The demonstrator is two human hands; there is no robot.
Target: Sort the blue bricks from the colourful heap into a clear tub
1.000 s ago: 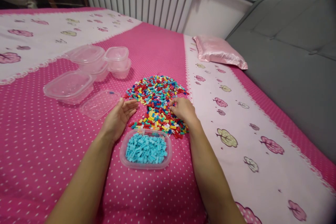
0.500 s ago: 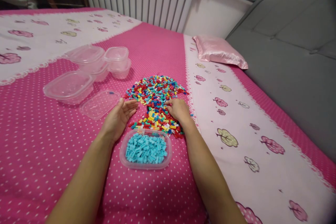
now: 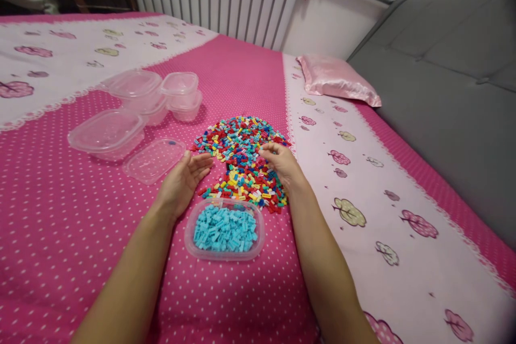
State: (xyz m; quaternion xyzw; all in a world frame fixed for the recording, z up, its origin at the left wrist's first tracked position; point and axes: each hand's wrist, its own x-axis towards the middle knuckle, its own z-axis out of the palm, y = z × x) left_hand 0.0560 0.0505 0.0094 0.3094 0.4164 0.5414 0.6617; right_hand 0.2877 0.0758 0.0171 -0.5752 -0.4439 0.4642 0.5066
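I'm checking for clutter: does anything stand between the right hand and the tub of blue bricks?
Only the near part of the mixed brick pile lies between the right hand and the tub, low on the bed. Nothing visible covers the tub's open top; a clear lid lies aside, by the left hand.

Gap btwn L hand (image 3: 180, 180) & R hand (image 3: 282, 165), over bricks (image 3: 242, 137)
Tub (image 3: 226, 255) blocks near side; lid (image 3: 153, 161) & boxes (image 3: 108, 131) L; open sheet (image 3: 374, 193) R.
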